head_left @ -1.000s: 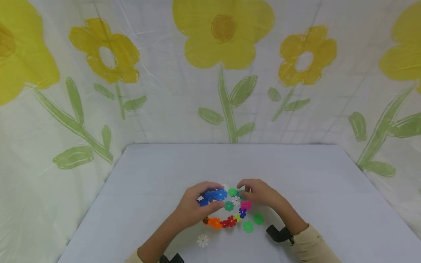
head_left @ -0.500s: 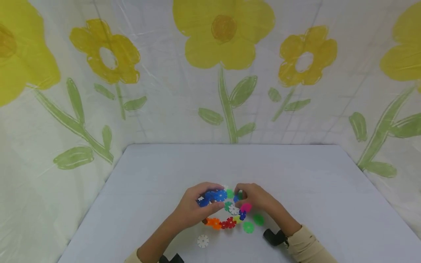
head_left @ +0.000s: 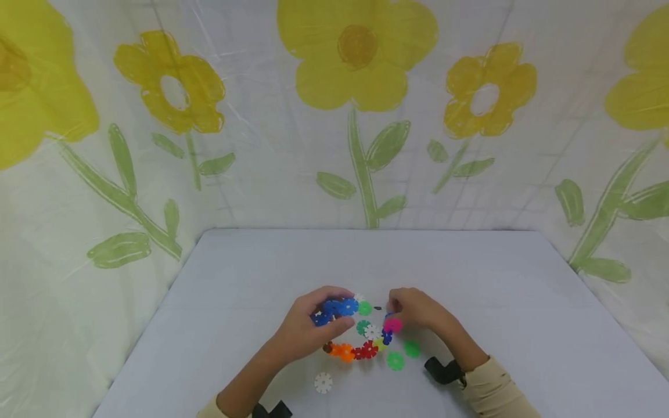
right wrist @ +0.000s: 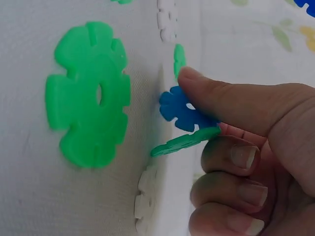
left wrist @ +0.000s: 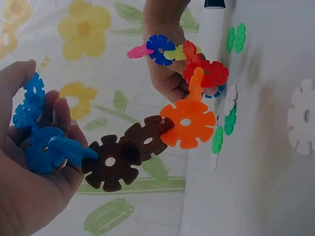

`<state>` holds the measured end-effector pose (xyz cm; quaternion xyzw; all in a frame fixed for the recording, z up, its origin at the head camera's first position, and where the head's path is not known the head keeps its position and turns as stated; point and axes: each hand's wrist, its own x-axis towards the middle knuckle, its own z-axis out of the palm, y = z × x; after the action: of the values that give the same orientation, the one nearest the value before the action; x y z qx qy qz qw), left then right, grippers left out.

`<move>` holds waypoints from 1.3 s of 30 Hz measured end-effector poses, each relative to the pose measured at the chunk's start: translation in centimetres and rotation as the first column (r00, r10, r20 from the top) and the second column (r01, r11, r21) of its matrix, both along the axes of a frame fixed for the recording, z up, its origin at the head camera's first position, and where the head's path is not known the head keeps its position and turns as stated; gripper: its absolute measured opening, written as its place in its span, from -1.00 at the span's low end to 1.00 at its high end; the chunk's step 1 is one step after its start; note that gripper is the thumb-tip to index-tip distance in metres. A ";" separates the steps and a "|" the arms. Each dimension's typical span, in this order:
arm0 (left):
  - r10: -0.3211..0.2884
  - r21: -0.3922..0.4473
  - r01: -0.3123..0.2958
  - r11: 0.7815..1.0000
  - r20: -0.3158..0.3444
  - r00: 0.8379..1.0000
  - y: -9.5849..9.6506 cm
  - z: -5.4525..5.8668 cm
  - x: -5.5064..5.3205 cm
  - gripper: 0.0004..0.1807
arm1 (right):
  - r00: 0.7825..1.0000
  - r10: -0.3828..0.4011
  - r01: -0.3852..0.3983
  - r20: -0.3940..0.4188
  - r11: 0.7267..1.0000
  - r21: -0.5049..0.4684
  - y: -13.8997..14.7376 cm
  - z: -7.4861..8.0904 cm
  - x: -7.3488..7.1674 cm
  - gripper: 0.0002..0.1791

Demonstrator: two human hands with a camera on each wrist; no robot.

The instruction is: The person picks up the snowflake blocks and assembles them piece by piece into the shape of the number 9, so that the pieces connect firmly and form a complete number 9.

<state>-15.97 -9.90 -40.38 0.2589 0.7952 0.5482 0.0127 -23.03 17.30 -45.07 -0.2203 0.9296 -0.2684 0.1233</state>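
Observation:
My left hand [head_left: 313, 325] grips a chain of slotted flower-shaped plastic discs by its light-blue end [left wrist: 44, 147], fingers curled behind those discs. From there the chain runs through brown discs [left wrist: 110, 164], an orange disc [left wrist: 187, 123], red discs [left wrist: 206, 73] and yellow to a dark-blue disc [left wrist: 161, 50] and a pink disc [left wrist: 140, 51]. Between thumb and forefinger, my right hand [head_left: 415, 307] pinches a blue disc [right wrist: 174, 109]. A green disc [right wrist: 184, 141], seen edge-on, meets the blue one's lower edge. In the head view the pink end overlaps the right fingertips.
Loose discs lie on the white table [head_left: 251, 261]: two bright-green discs [head_left: 395, 360] on the right, a white disc [head_left: 323, 382] in front, and several green and white ones [head_left: 372, 332] between the hands. A small dark object [head_left: 377, 307] lies left of the right hand.
My right hand went left and down to the discs, then back right with the blue disc. The dark object now shows where its fingers were. The left hand keeps its hold, nearly still.

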 end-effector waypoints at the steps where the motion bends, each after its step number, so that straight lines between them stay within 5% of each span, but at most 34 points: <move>1: 0.005 -0.003 -0.005 1.000 0.001 1.000 0.0 0.0 0.0 -0.65 | 1.000 0.004 -0.004 -0.011 1.000 -0.008 0.0 0.0 -0.1 -0.77; 7: 0.028 -0.010 -0.028 1.000 0.008 1.000 0.0 0.2 0.1 -0.64 | 0.996 0.015 -0.028 -0.083 0.988 -0.150 0.2 1.1 -0.2 -0.89; 13: 0.036 0.000 -0.036 0.999 0.017 0.999 0.0 0.2 -0.1 -0.65 | 0.974 0.110 -0.177 -0.200 0.917 -0.358 0.1 3.6 1.3 -0.97; 18: 0.038 0.008 -0.038 0.999 0.048 0.998 0.1 0.0 0.0 -0.64 | 0.920 0.241 -0.359 -0.309 0.835 -0.417 -1.0 5.4 3.4 -0.93; 22: 0.013 0.012 -0.014 1.000 0.063 0.998 0.1 -0.1 0.1 -0.63 | 0.873 0.272 -0.442 -0.405 0.791 -0.423 -1.9 6.1 4.6 -0.82; 25: -0.032 0.026 0.030 0.999 0.067 0.997 0.1 -0.1 0.0 -0.63 | 0.862 0.259 -0.447 -0.436 0.794 -0.412 -2.3 6.4 5.2 -0.82; 33: -0.142 -0.005 0.142 0.990 0.019 0.990 0.0 -0.3 -0.2 -0.64 | 0.866 0.261 -0.403 -0.427 0.869 -0.286 -2.6 6.7 6.3 -0.89; 39: -0.190 0.004 0.190 0.982 -0.001 0.982 -0.1 -0.4 -0.2 -0.69 | 0.846 0.223 -0.401 -0.485 0.865 -0.302 -3.1 6.5 6.8 -0.86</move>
<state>-16.17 -10.02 -40.77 0.3336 0.7657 0.5461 0.0640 -16.22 14.16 -38.55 -0.4457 0.8108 -0.3685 -0.0906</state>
